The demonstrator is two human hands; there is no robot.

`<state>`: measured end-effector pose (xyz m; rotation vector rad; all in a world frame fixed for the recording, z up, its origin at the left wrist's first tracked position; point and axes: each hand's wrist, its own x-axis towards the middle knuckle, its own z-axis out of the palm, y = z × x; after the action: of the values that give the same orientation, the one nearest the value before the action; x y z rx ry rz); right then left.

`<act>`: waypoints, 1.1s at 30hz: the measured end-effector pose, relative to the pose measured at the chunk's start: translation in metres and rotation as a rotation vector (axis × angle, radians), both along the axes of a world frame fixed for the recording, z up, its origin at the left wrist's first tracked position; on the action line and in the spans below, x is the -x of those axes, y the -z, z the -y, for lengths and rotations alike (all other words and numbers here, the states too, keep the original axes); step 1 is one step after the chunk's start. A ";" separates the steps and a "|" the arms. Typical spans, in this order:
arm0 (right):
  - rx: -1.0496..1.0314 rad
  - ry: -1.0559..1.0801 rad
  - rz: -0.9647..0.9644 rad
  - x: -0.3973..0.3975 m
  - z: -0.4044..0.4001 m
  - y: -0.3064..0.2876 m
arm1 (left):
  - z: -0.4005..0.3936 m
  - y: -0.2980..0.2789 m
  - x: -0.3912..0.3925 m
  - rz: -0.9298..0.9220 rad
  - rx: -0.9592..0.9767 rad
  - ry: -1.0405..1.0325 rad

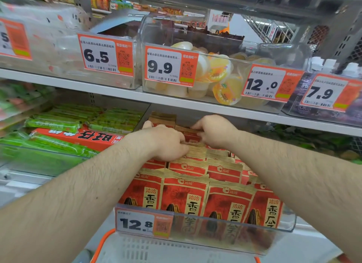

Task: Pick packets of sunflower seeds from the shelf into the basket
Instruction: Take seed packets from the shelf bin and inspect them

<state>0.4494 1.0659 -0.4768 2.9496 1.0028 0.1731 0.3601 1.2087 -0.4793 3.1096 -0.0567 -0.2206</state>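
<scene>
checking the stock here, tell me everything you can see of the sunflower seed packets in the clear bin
The red and tan paper-look sunflower seed packets stand upright in rows, several deep, inside a clear plastic shelf bin with a 12.8 price tag. Each front shows a logo, black characters on a yellow panel and a striped seed picture. The tan top edges are crimped. At the back rows, the left hand and right hand have their grip on packets.

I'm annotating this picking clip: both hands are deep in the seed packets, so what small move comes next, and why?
Probably lift the gripped packets up and back toward the basket. Both the left hand and right hand curl on rear packets, and the basket waits below the bin.
</scene>
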 end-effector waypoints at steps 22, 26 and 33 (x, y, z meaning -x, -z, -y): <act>-1.154 0.191 0.277 0.085 0.125 0.004 | 0.004 -0.007 -0.053 -0.102 0.183 -0.075; -1.494 0.194 0.248 0.099 0.143 -0.006 | 0.008 -0.012 -0.066 -0.108 0.181 -0.102; -1.817 0.278 -0.104 0.100 0.146 -0.007 | 0.022 -0.010 -0.074 -0.310 0.269 -0.175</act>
<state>0.3492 0.9200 -0.4694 4.4836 0.2726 1.7460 0.4341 1.1865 -0.4696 2.7572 0.1757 -0.6280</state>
